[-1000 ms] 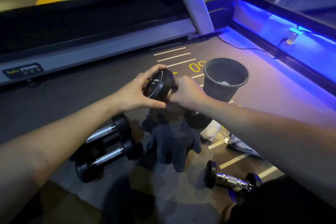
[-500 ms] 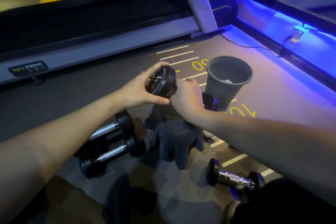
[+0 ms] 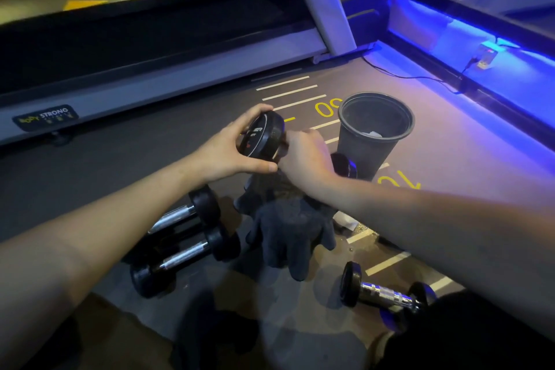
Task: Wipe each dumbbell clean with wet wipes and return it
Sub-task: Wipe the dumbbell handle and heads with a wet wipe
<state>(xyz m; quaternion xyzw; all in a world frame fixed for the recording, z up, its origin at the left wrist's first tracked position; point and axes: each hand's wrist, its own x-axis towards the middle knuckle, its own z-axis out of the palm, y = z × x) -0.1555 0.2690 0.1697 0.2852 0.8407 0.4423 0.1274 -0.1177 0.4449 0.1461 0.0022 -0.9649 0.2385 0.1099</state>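
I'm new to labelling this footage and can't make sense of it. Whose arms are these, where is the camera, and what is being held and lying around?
There is no machine here: these are a person's two bare arms, filmed by a camera worn on their head, looking forward and down at a gym floor.

The left hand grips one black end of a dumbbell lifted off the floor. The right hand is curled at its handle, with a dark cloth hanging below; the exact grip is hidden.

On the floor lie two dumbbells to the left and one more dumbbell at lower right. A black bin stands behind the hands, with something pale inside. A treadmill runs along the back.
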